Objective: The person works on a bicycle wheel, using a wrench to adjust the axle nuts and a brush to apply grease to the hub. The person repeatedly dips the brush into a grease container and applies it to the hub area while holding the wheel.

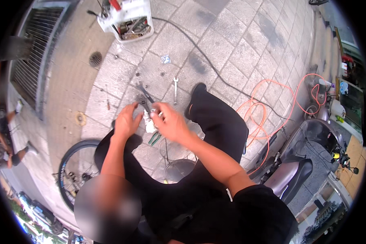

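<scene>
My left hand (127, 123) is over the paving between my knees, its fingers bent and thumb apart, with nothing visible in it. Close by on the right, my right hand (169, 122) has its fingers curled together. A small light spot shows at its fingertips, too small to name. Just beyond both hands lie an adjustable wrench (143, 101) and a dark-handled tool (146, 92). A silver combination wrench (175, 90) rests farther to the right. Partly under my right hand is a crumpled white rag (150, 124), with green-handled pliers (154, 138) on the nearer side.
A white toolbox (130, 36) full of tools stands at the far left. A bicycle wheel (65, 171) is by my left knee. To the right are an orange hose (268, 134), a dark cable (211, 67) and a scooter (293, 175). A person (6, 146) is at the left edge.
</scene>
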`<control>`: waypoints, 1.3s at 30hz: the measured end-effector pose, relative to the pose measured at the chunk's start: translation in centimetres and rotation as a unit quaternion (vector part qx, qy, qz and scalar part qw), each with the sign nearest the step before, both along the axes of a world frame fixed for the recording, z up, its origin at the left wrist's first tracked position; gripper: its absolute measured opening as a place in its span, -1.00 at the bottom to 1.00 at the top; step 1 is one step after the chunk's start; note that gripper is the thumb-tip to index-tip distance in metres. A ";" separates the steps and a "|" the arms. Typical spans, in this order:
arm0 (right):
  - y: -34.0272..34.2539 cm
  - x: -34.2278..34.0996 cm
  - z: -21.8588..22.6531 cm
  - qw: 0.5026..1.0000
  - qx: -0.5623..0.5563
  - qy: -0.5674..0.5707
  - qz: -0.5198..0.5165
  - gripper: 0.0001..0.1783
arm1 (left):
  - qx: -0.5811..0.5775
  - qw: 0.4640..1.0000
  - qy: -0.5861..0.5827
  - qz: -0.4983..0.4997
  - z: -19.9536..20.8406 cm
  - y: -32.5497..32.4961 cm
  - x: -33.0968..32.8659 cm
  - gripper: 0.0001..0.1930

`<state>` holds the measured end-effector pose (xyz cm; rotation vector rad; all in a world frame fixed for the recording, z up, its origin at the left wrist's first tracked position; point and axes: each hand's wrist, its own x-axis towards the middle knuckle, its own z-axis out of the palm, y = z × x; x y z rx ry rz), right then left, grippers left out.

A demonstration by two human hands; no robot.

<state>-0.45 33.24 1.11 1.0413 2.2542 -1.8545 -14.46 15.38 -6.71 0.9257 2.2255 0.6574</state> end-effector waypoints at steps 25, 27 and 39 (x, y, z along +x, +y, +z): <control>48.0 35.9 20.4 0.836 -0.015 -0.359 -0.413 -0.37 | -0.462 0.875 -0.101 -0.103 24.5 35.7 -6.4 -0.51; 50.4 37.8 20.0 0.818 -0.015 -0.414 -0.399 -0.34 | -0.459 0.877 -0.090 -0.109 23.4 42.9 -7.1 -0.49; 66.1 46.5 13.3 0.896 0.001 -0.378 -0.233 -0.88 | 0.117 0.985 0.083 -0.093 34.3 127.7 -8.1 -0.50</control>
